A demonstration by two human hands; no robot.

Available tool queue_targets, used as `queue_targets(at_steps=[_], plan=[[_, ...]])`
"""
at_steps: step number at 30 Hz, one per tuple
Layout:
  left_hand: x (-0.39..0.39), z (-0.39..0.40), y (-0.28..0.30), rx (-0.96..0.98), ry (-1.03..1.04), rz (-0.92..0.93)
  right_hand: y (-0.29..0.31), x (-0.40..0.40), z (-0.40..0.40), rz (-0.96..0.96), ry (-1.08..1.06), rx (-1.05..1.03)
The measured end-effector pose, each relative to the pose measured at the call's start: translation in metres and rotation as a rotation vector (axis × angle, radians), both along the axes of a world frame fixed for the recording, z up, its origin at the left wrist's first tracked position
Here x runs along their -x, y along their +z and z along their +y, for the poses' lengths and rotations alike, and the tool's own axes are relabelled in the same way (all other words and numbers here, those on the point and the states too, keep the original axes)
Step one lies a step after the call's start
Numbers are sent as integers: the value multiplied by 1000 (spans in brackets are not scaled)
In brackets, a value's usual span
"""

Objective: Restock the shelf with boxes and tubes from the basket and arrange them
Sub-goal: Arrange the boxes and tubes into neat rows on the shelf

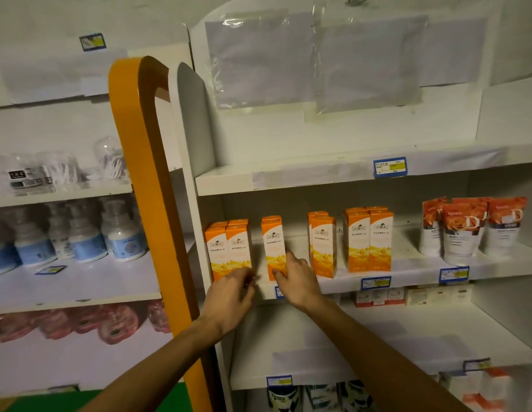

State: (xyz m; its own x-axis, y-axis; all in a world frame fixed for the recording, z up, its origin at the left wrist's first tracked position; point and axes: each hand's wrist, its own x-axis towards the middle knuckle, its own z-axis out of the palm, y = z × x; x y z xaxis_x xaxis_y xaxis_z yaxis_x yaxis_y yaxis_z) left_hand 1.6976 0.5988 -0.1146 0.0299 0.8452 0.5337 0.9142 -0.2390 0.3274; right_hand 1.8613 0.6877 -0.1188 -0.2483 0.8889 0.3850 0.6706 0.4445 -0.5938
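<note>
Orange-and-white boxes stand upright in groups along a white shelf [407, 272]. My right hand [298, 278] grips the lower part of a single box [273, 242], thumb at its front and fingers round its right side. My left hand [229, 295] has curled fingertips at the bottom corner of the leftmost box pair [229, 248]. Further right stand another box group [322, 245] and a block of several boxes [368, 239]. Orange-topped tubes [463, 230] stand at the shelf's right end. No basket is in view.
An orange shelf end panel [146, 173] rises left of my arms. The neighbouring unit holds blue-labelled bottles [80, 233] and clear tubs [59, 171]. Small red-and-white boxes [380, 295] sit on the shelf below. Blue price tags [389, 167] line the shelf edges.
</note>
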Motion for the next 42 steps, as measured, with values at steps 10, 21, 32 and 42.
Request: queue_targets(at_steps=[10, 21, 32, 42], plan=[[32, 6, -2, -17, 155, 0, 0, 19, -6, -7, 77, -11], [34, 9, -3, 7, 224, 71, -5, 28, -7, -39, 23, -27], [22, 7, 2, 27, 189, 32, 7, 21, -17, 9, 5, 23], [-51, 27, 20, 115, -56, -184, 15, -75, -41, 276, -296, -167]])
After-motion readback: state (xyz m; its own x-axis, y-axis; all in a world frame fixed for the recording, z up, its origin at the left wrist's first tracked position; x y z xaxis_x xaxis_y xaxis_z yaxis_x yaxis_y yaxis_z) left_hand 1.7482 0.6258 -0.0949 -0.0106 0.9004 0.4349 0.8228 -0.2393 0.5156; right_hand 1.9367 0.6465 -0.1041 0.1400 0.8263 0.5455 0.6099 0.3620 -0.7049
